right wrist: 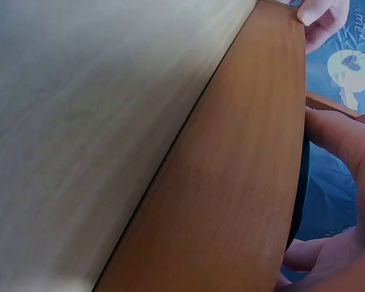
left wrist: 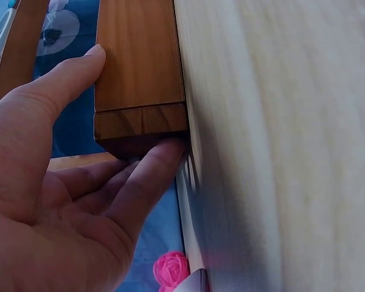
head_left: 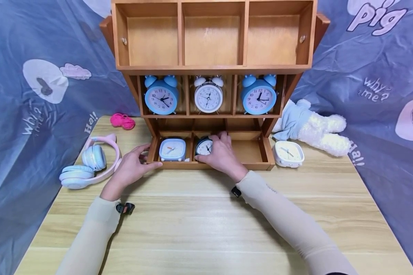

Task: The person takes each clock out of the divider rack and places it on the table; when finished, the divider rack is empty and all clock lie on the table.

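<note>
My right hand (head_left: 223, 154) grips a dark-rimmed round alarm clock (head_left: 204, 147) with a white dial in the bottom tier of the wooden shelf (head_left: 213, 71), partly covering it. In the right wrist view, only a thin dark edge of that clock (right wrist: 301, 194) shows behind the front board. At the shelf's front left corner, my left hand (head_left: 132, 166) holds the wood, thumb at the front and fingers against the side. A light-blue square alarm clock (head_left: 172, 149) sits in the bottom left compartment, beside the dark one.
Two blue twin-bell clocks (head_left: 161, 97) flank a white one (head_left: 208, 95) on the middle tier. Headphones (head_left: 93, 164) and pink yarn (head_left: 122, 121) lie left on the table (head_left: 206, 221). To the right are a white square clock (head_left: 289, 154) and a plush toy (head_left: 313, 126).
</note>
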`<state>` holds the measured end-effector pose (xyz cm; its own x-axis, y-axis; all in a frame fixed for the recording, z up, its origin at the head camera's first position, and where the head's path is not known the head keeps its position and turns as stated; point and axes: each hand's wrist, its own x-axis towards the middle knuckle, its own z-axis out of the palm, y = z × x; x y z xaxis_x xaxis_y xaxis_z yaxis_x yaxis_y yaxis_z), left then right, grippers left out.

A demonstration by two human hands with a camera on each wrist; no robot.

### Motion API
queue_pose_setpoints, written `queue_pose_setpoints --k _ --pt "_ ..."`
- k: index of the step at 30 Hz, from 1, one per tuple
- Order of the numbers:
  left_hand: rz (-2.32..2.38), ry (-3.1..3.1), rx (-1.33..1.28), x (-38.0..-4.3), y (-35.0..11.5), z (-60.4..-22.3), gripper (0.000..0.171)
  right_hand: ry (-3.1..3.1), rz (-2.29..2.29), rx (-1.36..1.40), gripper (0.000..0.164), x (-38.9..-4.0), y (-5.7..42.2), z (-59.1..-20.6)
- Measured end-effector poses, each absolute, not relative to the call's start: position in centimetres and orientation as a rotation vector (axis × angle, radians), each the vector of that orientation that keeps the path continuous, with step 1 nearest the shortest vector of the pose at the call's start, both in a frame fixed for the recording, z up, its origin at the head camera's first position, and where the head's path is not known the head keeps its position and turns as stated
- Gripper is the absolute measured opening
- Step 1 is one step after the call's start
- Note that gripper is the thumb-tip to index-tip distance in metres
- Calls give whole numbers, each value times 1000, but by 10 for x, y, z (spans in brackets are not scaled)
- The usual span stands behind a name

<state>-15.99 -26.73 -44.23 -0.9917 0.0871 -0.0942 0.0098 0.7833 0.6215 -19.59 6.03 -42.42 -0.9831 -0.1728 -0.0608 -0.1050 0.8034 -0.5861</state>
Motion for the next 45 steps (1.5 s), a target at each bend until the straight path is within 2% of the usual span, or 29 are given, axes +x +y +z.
queue_pose_setpoints --k 17,45 --pt "986 2852 73 -161 -267 -442 102 2907 -920 -189 87 -197 54 -425" --pt "993 2852 70 -160 -267 -441 101 2894 -959 -228 88 -198 60 -407"
